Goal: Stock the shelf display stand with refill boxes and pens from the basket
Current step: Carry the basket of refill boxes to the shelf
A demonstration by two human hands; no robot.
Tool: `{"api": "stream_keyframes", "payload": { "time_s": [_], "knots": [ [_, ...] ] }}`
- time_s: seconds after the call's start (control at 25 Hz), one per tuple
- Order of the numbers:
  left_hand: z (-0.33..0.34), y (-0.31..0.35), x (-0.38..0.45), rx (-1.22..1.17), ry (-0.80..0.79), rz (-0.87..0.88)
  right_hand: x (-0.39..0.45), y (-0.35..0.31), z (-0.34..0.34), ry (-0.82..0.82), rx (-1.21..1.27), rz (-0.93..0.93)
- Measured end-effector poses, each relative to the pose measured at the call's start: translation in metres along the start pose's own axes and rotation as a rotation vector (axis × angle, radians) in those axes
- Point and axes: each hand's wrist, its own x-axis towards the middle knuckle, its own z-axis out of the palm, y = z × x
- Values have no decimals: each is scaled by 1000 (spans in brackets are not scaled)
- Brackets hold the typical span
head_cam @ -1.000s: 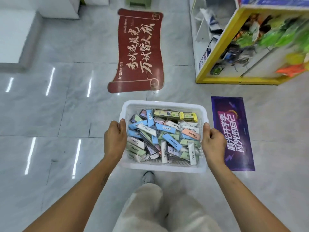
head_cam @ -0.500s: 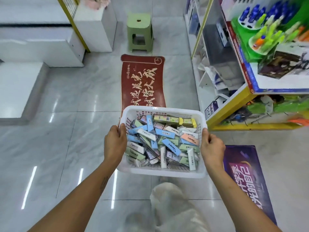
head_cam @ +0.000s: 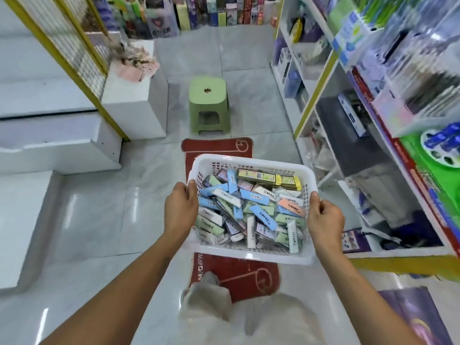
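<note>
I carry a white plastic basket [head_cam: 249, 161] at waist height in front of me. My left hand [head_cam: 180, 207] grips its left rim and my right hand [head_cam: 323, 217] grips its right rim. Inside lie several small refill boxes [head_cam: 249, 212] in blue, green, white and pink, with yellow pen packs [head_cam: 268, 178] along the far side. The shelf display stand [head_cam: 388, 115] with yellow and white frames rises on the right, holding stationery and a green tray of blue-capped pens [head_cam: 443, 143].
A green plastic stool [head_cam: 208, 105] stands in the aisle ahead. A red floor sticker [head_cam: 224, 148] lies under the basket and my feet. White platforms [head_cam: 59, 145] and a yellow wire rack [head_cam: 74, 46] line the left. More shelves close the aisle's far end.
I have walked forward along the aisle with the basket; the stool and the right-hand shelves are closer, and the red sticker is now beneath me. Both hands keep their grip.
</note>
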Motion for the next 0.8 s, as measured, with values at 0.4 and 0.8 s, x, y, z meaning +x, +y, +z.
{"api": "stream_keyframes", "payload": {
  "time_s": [0.4,0.8],
  "knots": [
    [68,133,320,78,-127,118,226,-165,114,139,48,110],
    [182,274,595,114,-246,269,462,-285,192,264,55,239]
  ]
}}
